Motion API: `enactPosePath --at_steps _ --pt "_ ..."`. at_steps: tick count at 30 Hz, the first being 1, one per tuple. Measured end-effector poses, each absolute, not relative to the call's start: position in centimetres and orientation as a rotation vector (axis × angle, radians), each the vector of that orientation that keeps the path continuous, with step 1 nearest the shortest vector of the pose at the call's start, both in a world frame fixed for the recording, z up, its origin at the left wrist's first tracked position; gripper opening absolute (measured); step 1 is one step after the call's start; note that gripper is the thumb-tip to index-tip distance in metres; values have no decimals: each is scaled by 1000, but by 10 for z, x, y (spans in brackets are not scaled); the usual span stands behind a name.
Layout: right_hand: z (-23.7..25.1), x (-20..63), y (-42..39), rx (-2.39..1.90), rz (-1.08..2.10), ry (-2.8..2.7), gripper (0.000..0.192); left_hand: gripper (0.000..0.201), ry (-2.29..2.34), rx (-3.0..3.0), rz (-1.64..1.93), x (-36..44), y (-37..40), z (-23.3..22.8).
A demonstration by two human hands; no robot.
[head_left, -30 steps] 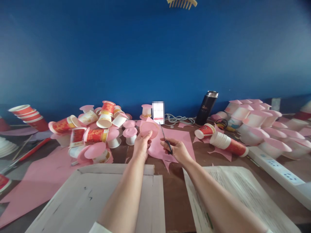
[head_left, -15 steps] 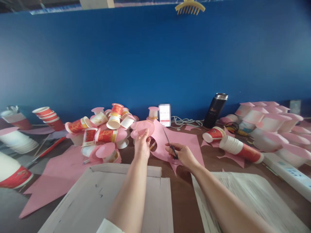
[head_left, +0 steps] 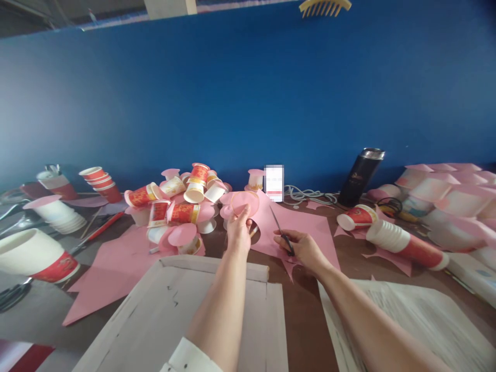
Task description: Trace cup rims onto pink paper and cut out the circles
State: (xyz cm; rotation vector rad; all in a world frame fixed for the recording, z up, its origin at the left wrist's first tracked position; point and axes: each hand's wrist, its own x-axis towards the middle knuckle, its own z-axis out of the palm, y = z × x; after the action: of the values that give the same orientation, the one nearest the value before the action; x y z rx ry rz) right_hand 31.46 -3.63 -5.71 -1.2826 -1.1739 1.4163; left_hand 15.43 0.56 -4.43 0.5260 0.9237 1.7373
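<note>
Pinched in my left hand [head_left: 239, 230] is a round pink paper disc [head_left: 243, 203] with a darker rim. My right hand [head_left: 304, 250] grips dark-handled scissors [head_left: 285, 241], their blades pointing up and away over a pink paper sheet [head_left: 310, 230]. A curved piece has been cut out of that sheet's left side, beside my left hand. Left of my left hand lies a heap of red and white paper cups [head_left: 185, 213], many with pink paper discs on their ends.
A grey-white board [head_left: 186, 320] lies in front, with printed paper [head_left: 411, 315] to the right. A black flask [head_left: 360, 175], a white cable [head_left: 310, 196] and stacked cups [head_left: 406, 245] stand or lie behind. More pink paper [head_left: 116, 263] is at left.
The camera has turned a little left, so everything sits further right in view. Both hands keep their holds on the disc and the scissors.
</note>
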Motion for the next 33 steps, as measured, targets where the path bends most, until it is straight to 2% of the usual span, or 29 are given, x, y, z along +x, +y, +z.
enactPosePath --at_steps 20,33 --pt "-63 317 -34 -1337 1364 -1250 58 43 953 526 1721 155 11 -55" --pt "-78 320 -27 -1242 1366 -1223 57 45 1219 646 1602 160 17 -67"
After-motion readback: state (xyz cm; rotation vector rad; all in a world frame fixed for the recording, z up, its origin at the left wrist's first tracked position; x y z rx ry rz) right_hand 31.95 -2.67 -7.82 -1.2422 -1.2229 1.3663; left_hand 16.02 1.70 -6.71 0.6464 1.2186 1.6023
